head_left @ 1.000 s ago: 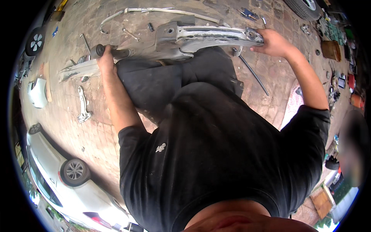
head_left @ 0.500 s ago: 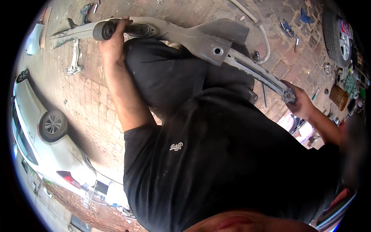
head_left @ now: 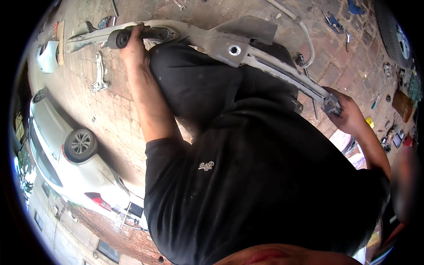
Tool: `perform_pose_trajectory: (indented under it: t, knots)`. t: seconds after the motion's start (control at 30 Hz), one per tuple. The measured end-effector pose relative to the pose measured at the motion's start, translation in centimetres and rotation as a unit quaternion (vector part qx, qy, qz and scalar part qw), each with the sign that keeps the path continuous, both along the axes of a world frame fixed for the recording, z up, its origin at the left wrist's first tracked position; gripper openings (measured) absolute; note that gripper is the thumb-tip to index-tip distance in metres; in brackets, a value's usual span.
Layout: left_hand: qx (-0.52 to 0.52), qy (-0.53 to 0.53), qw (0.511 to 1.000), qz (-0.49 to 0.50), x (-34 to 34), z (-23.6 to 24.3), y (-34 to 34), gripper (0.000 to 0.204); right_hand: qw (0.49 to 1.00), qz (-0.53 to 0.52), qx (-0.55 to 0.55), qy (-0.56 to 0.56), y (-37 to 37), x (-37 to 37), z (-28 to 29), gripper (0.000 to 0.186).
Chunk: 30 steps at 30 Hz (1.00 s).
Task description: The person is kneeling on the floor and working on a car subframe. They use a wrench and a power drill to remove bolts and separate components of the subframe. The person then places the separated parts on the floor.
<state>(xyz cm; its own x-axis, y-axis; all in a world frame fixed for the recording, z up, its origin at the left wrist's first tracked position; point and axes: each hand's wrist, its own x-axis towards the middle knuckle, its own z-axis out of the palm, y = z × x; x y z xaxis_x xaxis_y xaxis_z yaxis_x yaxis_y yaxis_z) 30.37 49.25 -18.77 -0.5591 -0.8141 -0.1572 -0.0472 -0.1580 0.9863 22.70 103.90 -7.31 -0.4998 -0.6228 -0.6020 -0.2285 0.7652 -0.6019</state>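
While our left hand closes round the black bushing end of the grey car subframe and our right hand clamps its far end, the beam hangs off the paved floor across our thighs: lifted, not yet set down. Since earlier it has tilted, right end lower; a white car sits beyond our left elbow.

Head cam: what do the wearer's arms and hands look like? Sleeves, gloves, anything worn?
Both hands are bare, no gloves: left hand, right hand. Forearms are bare too. A black short-sleeved shirt ends above each elbow and carries a small pale emblem on the chest. No watch, rings or straps are visible on either arm.
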Motion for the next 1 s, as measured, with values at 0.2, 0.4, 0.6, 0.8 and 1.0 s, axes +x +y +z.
perform_pose_trajectory:
  t: [0.2,0.4,0.6,0.8,1.0]
  knots:
    - [-0.091,-0.018,0.995,-0.031,-2.4,0.1,0.1,0.027,0.997,-0.010,-0.026,0.076,0.4,-0.1,0.4,0.055]
    - [-0.116,-0.010,0.988,-0.103,-4.0,0.0,0.5,0.022,0.935,-0.099,0.046,0.337,1.3,1.6,-0.4,0.057]
    - [-0.143,0.019,0.974,-0.173,-6.0,-1.2,-0.4,0.021,0.870,-0.143,0.079,0.466,0.9,3.6,-1.1,0.058]
    - [-0.120,0.025,0.966,-0.227,-5.5,-1.5,-2.2,0.022,0.825,-0.146,0.137,0.529,-0.4,2.6,-3.1,0.067]
    - [-0.096,0.056,0.967,-0.230,-6.0,-2.1,-1.8,0.016,0.830,-0.170,0.146,0.511,-0.6,3.6,-2.2,0.067]
